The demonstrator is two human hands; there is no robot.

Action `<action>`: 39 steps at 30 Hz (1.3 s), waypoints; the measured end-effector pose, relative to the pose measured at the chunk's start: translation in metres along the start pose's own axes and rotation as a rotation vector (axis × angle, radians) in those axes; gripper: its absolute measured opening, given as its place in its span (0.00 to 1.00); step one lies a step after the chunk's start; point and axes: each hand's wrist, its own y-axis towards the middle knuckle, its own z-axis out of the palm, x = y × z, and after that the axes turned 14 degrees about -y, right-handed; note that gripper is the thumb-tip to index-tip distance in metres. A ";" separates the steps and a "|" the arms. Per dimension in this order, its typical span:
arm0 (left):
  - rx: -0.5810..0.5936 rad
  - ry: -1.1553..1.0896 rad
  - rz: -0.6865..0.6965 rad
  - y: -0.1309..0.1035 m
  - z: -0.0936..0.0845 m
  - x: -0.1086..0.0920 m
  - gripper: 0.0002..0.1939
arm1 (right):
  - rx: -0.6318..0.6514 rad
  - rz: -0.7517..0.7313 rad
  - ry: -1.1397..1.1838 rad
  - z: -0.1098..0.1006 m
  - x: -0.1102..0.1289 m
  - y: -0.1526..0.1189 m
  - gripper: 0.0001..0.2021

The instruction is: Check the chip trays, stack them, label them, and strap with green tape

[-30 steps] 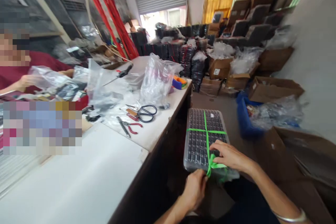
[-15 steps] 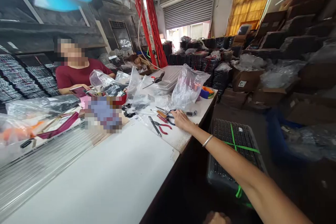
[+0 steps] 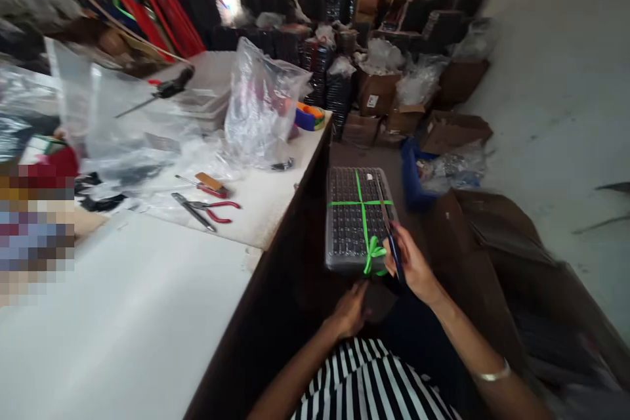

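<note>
My right hand [image 3: 413,269] is closed around the handles of a pair of scissors [image 3: 395,254], whose long blades point away over the right side of a tied bundle. This bundle [image 3: 343,230] looks like stacked dark trays with many small compartments, wrapped in clear plastic. Green ribbon [image 3: 363,216] crosses over its top and ends in a bow at the near edge, just left of the scissors. Low at the bundle's near edge is my left hand [image 3: 349,312]; its fingers are dark and blurred, so its grip is unclear.
On the white table [image 3: 147,315] at left lie red-handled pliers [image 3: 211,210], a screwdriver [image 3: 209,190] and a clear plastic bag [image 3: 260,105]. Tape rolls [image 3: 310,117] sit at the table's corner. Beyond the bundle stand a blue crate [image 3: 413,174] and cardboard boxes [image 3: 377,95].
My right hand has left the table with the scissors and come over the bundle. My left hand has risen to the bundle's near edge. The view has turned right and down.
</note>
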 end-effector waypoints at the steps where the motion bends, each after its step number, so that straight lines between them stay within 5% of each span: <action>1: -0.009 -0.013 0.013 0.004 0.002 0.001 0.37 | 0.009 0.088 0.074 -0.003 -0.024 -0.032 0.30; 5: -0.071 -0.064 0.056 0.015 0.011 -0.001 0.30 | 0.070 0.403 0.004 -0.001 -0.090 -0.140 0.32; 9: -0.145 -0.106 0.079 0.023 0.018 -0.013 0.25 | 0.121 0.551 -0.139 0.004 -0.111 -0.182 0.34; 17: -0.064 -0.278 0.005 0.043 0.035 -0.019 0.17 | 0.213 0.456 -0.231 -0.013 -0.121 -0.153 0.31; 24: -0.065 -0.312 -0.077 0.025 0.041 -0.008 0.19 | 0.324 0.253 -0.360 -0.036 -0.106 -0.130 0.30; 31: -0.147 -0.128 -0.013 0.001 0.027 -0.022 0.22 | 0.421 0.158 -0.432 -0.030 -0.080 -0.116 0.18; 39: -0.162 0.240 0.008 -0.015 0.015 -0.030 0.14 | 0.500 0.134 -0.504 -0.014 -0.084 -0.105 0.27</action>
